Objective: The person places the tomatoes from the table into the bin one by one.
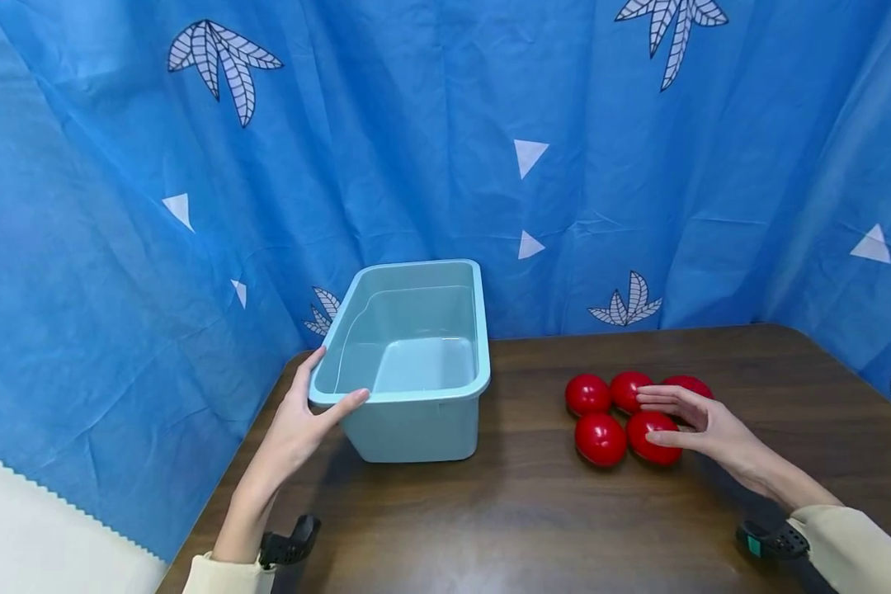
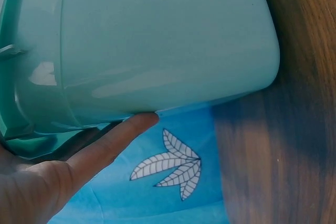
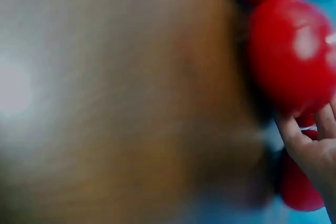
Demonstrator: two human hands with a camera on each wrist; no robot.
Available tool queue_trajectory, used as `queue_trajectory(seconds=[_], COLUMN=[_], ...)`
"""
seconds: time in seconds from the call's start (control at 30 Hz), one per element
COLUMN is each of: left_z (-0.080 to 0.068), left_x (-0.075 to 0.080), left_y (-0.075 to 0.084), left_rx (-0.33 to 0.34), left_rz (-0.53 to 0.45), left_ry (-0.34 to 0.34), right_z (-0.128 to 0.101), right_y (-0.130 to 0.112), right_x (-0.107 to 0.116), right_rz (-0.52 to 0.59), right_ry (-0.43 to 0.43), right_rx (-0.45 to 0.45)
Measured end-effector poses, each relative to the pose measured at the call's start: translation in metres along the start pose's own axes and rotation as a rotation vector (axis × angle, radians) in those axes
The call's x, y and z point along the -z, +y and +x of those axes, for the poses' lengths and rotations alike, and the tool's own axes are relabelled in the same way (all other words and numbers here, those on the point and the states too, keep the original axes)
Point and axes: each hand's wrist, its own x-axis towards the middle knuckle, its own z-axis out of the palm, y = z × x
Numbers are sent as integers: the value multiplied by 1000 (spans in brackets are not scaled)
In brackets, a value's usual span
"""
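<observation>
Five red balls [image 1: 600, 438], right hand [image 1: 701, 422] spread over them, left hand [image 1: 297, 429] gripping one teal bin [image 1: 416, 363]

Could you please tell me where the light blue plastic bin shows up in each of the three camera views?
Head view: the bin stands left of centre on the table, the left hand holding its near left corner.
Left wrist view: the bin fills the upper part, a finger under its edge.
Right wrist view: not in it; only red balls and the right hand.
Shared landmark: the dark wooden table.
</observation>
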Motion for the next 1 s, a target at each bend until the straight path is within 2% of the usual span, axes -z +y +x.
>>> queue_trajectory(seconds=[0.17, 0.63, 1.0], left_z=[1, 0, 0], left_x=[0, 1, 2], left_y=[1, 1, 2], left_rx=[-6, -6, -9], left_rz=[4, 15, 9], left_ry=[-1, -1, -9], right_z=[-6, -3, -6], right_y=[6, 1, -17], right_x=[-9, -9, -3], right_rz=[-91, -74, -27], right_ry=[4, -9, 12], right_rx=[-32, -110, -160])
